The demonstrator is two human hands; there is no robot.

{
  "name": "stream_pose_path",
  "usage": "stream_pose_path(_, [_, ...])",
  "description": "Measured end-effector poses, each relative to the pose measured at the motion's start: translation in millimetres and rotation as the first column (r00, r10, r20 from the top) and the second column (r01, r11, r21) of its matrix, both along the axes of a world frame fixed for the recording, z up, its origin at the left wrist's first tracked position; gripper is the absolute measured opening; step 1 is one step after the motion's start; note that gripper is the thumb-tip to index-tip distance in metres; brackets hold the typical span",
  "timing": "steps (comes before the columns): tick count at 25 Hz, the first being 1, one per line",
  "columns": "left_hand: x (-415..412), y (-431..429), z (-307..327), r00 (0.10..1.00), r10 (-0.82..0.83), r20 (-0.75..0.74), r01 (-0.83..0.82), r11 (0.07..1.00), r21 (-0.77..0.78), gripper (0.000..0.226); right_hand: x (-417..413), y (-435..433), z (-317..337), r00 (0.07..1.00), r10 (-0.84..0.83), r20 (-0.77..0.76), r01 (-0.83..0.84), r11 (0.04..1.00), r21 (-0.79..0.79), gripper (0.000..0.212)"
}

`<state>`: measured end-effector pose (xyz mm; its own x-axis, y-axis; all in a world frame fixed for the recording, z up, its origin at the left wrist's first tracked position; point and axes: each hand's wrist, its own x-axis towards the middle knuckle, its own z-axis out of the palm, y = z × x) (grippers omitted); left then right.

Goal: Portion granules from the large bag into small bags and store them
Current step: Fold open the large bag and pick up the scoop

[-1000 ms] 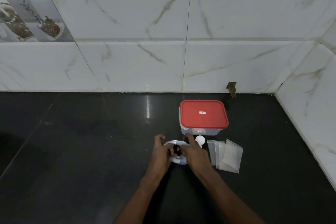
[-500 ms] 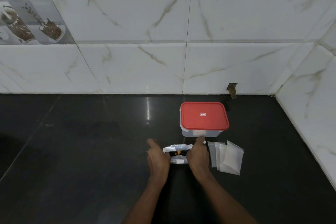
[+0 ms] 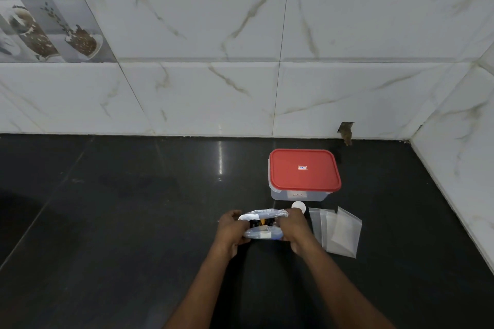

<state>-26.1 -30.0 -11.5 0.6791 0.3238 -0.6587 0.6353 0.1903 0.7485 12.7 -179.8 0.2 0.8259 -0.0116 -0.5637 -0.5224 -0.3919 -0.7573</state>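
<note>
Black polished counter (image 3: 107, 222) runs back to a white marble-tiled wall (image 3: 347, 21), with a broken hole (image 3: 346, 132) in the wall behind the clear container (image 3: 299, 195). The container wears a red lid (image 3: 304, 169). A small sticker (image 3: 302, 167) sits on the lid and another label is on the front wall, both too small to read.

Just in front of the container lies a white round piece (image 3: 298, 206), and to its right a fanned stack of small bags (image 3: 339, 232) lies flat. In front and left of the container, the large bag (image 3: 263, 223) rests on the counter, dark and orange contents showing at its mouth. The left hand (image 3: 231, 230) and right hand (image 3: 296, 230) grip its two ends, fingers curled on the plastic and hiding its sides.
</note>
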Motion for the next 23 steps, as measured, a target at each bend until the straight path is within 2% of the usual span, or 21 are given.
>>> stream_pose_path(2, [2, -3, -1, 0.999, 0.043, 0.000, -0.043, 0.997, -0.057, 0.036, -1, -1, 5, 1.000, -0.002, -0.021, 0.003, 0.998, 0.061, 0.021])
stream_pose_path(4, [2, -7, -3, 0.995, 0.096, 0.019, -0.095, 0.994, -0.046, 0.032, -1, -2, 6, 0.999, 0.009, -0.049, -0.004, 0.994, 0.108, 0.020])
stream_pose_path(6, [1, -8, -8, 0.995, 0.092, 0.035, -0.097, 0.982, 0.161, 0.028, -2, -3, 4, 0.996, 0.014, -0.089, -0.003, 0.993, 0.122, 0.022])
stream_pose_path(8, [-2, -7, -3, 0.997, -0.074, 0.030, 0.054, 0.900, 0.433, 0.029, -4, -3, 2, 0.997, 0.036, -0.066, -0.029, 0.994, 0.104, 0.018])
stream_pose_path(9, [-4, -6, 0, 0.984, -0.174, 0.034, 0.135, 0.858, 0.496, 0.034, -4, -4, 1, 0.998, 0.063, -0.021, -0.061, 0.995, 0.083, 0.014])
stream_pose_path(11, [-7, -4, 5, 0.956, -0.283, 0.079, 0.197, 0.817, 0.543, 0.046, -6, -6, 4, 0.980, 0.171, 0.098, -0.166, 0.984, -0.058, 0.020])
stream_pose_path(12, [-7, -3, 4, 0.947, -0.294, 0.130, 0.165, 0.792, 0.587, 0.045, -8, -6, 7, 0.952, 0.251, 0.177, -0.215, 0.956, -0.202, 0.023])
stream_pose_path(14, [-11, -5, -2, 0.930, -0.294, 0.223, 0.079, 0.749, 0.658, 0.027, -13, -4, 7, 0.842, 0.413, 0.347, -0.219, 0.850, -0.479, 0.019])
stream_pose_path(15, [-14, -8, -4, 0.923, -0.309, 0.231, 0.074, 0.730, 0.679, 0.018, -15, -2, 5, 0.778, 0.490, 0.393, -0.216, 0.796, -0.565, 0.017])
stream_pose_path(17, [-18, -15, -5, 0.915, -0.381, 0.130, 0.182, 0.679, 0.711, 0.002, -21, 0, -2, 0.732, 0.582, 0.353, -0.259, 0.718, -0.646, 0.023])
stream_pose_path(19, [-18, -20, -7, 0.914, -0.405, 0.010, 0.259, 0.603, 0.754, 0.017, -21, 1, -10, 0.741, 0.614, 0.273, -0.277, 0.649, -0.709, 0.023])
stream_pose_path(20, [-18, -23, -7, 0.925, -0.379, 0.018, 0.227, 0.590, 0.775, 0.016, -20, 2, -12, 0.750, 0.616, 0.243, -0.263, 0.613, -0.745, 0.022])
stream_pose_path(22, [-16, -25, -1, 0.926, -0.377, -0.026, 0.219, 0.478, 0.851, 0.007, -15, 6, -9, 0.781, 0.582, 0.227, -0.216, 0.593, -0.775, 0.024])
stream_pose_path(23, [-15, -27, 2, 0.934, -0.355, -0.044, 0.226, 0.491, 0.842, 0.005, -14, 8, -8, 0.793, 0.569, 0.217, -0.217, 0.597, -0.772, 0.024])
